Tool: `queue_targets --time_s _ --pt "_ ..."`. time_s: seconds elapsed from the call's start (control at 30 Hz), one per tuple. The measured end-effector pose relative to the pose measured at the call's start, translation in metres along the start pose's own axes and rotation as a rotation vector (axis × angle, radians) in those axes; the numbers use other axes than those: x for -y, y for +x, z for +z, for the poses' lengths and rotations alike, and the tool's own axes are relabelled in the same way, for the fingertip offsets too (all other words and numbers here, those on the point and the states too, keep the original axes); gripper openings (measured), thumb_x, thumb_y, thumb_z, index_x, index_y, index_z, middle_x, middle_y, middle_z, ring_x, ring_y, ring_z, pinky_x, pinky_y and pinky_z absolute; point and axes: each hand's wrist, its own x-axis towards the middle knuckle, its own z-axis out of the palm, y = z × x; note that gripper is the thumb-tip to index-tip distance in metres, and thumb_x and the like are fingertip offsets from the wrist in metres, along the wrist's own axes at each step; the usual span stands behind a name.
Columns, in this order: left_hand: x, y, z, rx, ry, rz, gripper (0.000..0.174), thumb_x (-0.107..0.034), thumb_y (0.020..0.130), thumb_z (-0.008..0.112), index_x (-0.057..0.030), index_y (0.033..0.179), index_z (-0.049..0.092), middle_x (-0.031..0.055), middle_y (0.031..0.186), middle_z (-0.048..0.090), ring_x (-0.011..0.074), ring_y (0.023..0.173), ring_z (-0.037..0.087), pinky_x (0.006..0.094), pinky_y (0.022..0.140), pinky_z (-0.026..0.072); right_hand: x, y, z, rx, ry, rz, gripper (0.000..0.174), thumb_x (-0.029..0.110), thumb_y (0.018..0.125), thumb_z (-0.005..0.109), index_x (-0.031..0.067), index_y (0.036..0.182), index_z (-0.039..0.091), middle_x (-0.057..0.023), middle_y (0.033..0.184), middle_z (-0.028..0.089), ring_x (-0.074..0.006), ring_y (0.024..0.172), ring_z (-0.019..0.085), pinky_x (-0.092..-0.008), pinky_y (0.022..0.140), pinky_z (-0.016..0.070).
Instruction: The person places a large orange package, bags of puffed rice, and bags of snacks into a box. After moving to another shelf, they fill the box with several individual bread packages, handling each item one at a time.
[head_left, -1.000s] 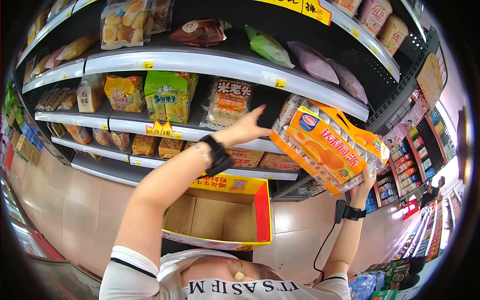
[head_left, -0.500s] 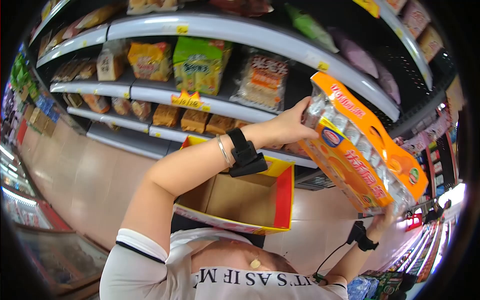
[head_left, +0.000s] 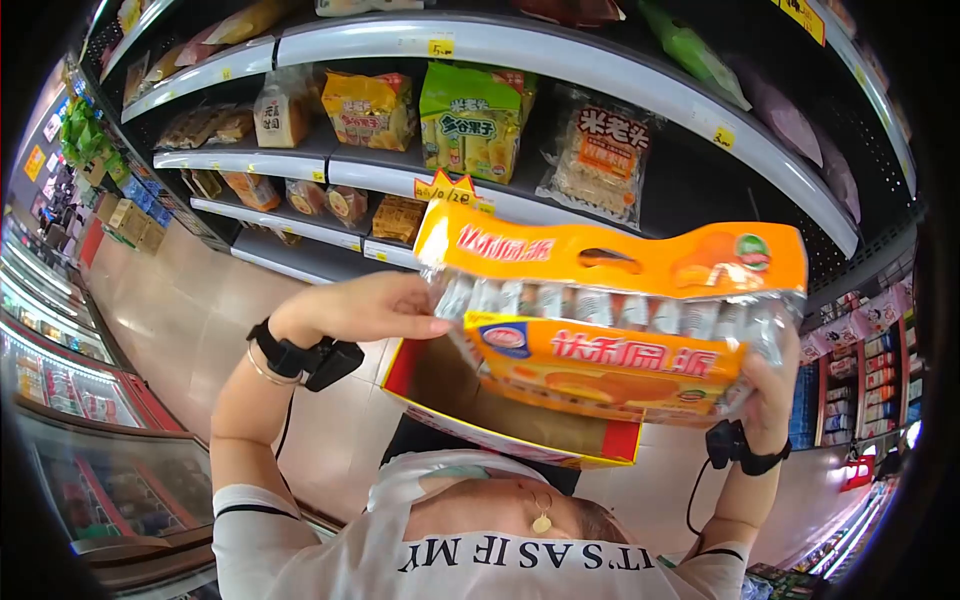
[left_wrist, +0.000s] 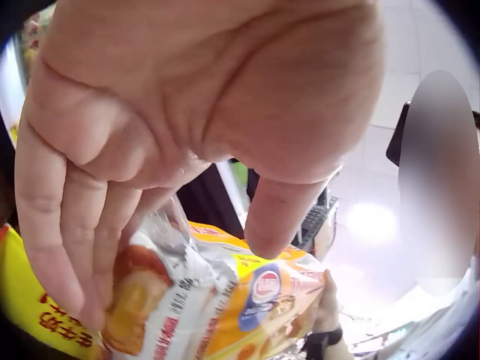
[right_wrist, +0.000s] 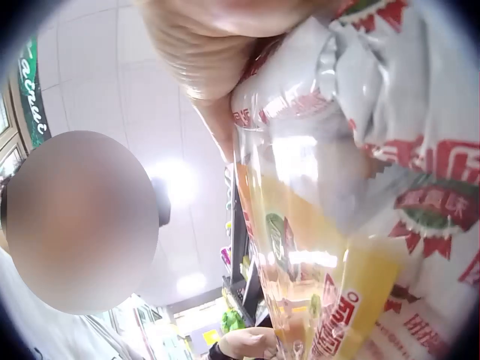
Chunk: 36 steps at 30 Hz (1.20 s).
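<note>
Package (head_left: pixel 610 315) leveled, in left hand (head_left: pixel 365 305), right hand (head_left: pixel 770 395)

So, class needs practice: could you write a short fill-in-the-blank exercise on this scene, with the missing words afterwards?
The right hand grips a large package whose main colour is ____. The bracelet is worn on the person's ____ arm. On the shelf, the pack standing between the yellow-orange pack and the clear pack is mainly ____. The visible end wall of the open box is ____.

Missing words: orange; left; green; red.

Orange package (head_left: pixel 640 355) partly across open carton (head_left: pixel 620 445)
</note>
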Motion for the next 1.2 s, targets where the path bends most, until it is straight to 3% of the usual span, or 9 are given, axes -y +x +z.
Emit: queue_targets --time_s 0.13,0.23,0.33,0.47,0.53,0.67,0.87,0.93,1.2 --pt "0.037 -0.002 -0.010 -0.012 0.099 -0.113 0.043 -0.038 0.094 0.052 0.0028 0.107 0.056 -0.0026 0.076 0.052 0.0057 0.070 0.045 0.0214 0.063 0.0392 0.001 0.033 0.052 0.208 -0.063 0.133 0.063 0.012 0.065 0.079 -0.0018 0.118 0.048 -0.0083 0.102 0.060 -0.0132 0.092 0.059 -0.0267 0.083 0.0472" --pt "0.061 0.002 0.002 -0.082 0.029 -0.126 0.042 -0.040 0.094 0.051 0.0002 0.102 0.060 -0.0077 0.072 0.041 0.0036 0.066 0.036 0.0193 0.056 0.0319 -0.013 0.046 0.065 0.304 -0.038 0.137 0.057 0.011 0.067 0.077 -0.0010 0.116 0.050 -0.0078 0.103 0.061 -0.0123 0.092 0.060 -0.0261 0.083 0.0475" --pt "0.079 0.011 0.001 -0.099 0.256 -0.215 0.051 -0.042 0.090 0.056 0.0057 0.109 0.059 0.0093 0.080 0.064 0.0116 0.075 0.056 0.0266 0.068 0.0466 -0.017 0.050 0.070 0.333 -0.029 0.195 0.054 0.011 0.067 0.078 -0.0005 0.114 0.052 -0.0069 0.104 0.061 -0.0122 0.091 0.060 -0.0261 0.083 0.0473" --pt "0.078 0.007 0.016 -0.226 -0.020 -0.204 0.043 -0.033 0.088 0.062 0.0051 0.108 0.060 0.0071 0.073 0.063 0.0103 0.067 0.056 0.0243 0.062 0.0461 -0.015 0.056 0.071 0.353 -0.026 0.214 0.052 0.012 0.068 0.078 -0.0005 0.112 0.053 -0.0067 0.102 0.062 -0.0119 0.091 0.061 -0.0254 0.083 0.0473" --pt "0.088 0.004 0.026 -0.510 0.013 0.034 0.031 -0.022 0.084 0.067 0.0039 0.100 0.062 0.0049 0.069 0.061 0.0077 0.063 0.055 0.0221 0.059 0.0452 -0.018 0.057 0.072 0.352 -0.031 0.221 0.053 0.012 0.068 0.078 -0.0009 0.112 0.053 -0.0071 0.101 0.062 -0.0117 0.090 0.061 -0.0252 0.083 0.0475" --pt "0.091 -0.010 0.038 -0.644 0.452 0.056 0.070 -0.022 0.072 0.076 -0.0008 0.129 0.043 0.0098 0.079 0.063 0.0172 0.068 0.060 0.0299 0.065 0.0492 -0.023 0.060 0.077 0.390 -0.122 0.193 0.054 0.012 0.068 0.079 -0.0033 0.112 0.051 -0.0086 0.097 0.063 -0.0111 0.086 0.062 -0.0237 0.077 0.0490" --pt "0.094 -0.014 0.040 -0.331 0.635 -0.147 0.058 -0.019 0.083 0.052 -0.0049 0.135 0.030 0.0179 0.090 0.064 0.0280 0.077 0.065 0.0378 0.069 0.0516 -0.013 0.065 0.089 0.391 -0.188 0.244 0.055 0.016 0.068 0.080 -0.0055 0.110 0.052 -0.0101 0.095 0.064 -0.0121 0.085 0.062 -0.0244 0.075 0.0503" --pt "0.076 -0.016 0.038 -0.180 0.225 -0.320 0.059 -0.015 0.084 0.048 -0.0043 0.137 0.024 0.0199 0.088 0.063 0.0282 0.071 0.065 0.0369 0.063 0.0527 -0.013 0.066 0.091 0.383 -0.202 0.187 0.055 0.017 0.067 0.081 -0.0059 0.109 0.053 -0.0104 0.095 0.064 -0.0122 0.086 0.062 -0.0249 0.076 0.0502" --pt "0.091 -0.021 0.030 -0.015 0.164 -0.204 0.058 -0.010 0.085 0.050 -0.0028 0.135 0.022 0.0166 0.097 0.059 0.0219 0.073 0.063 0.0313 0.061 0.0543 -0.033 0.067 0.107 0.422 -0.447 0.001 0.067 0.038 0.058 0.082 -0.0044 0.105 0.060 -0.0167 0.099 0.065 -0.0239 0.091 0.064 -0.0309 0.084 0.0464"
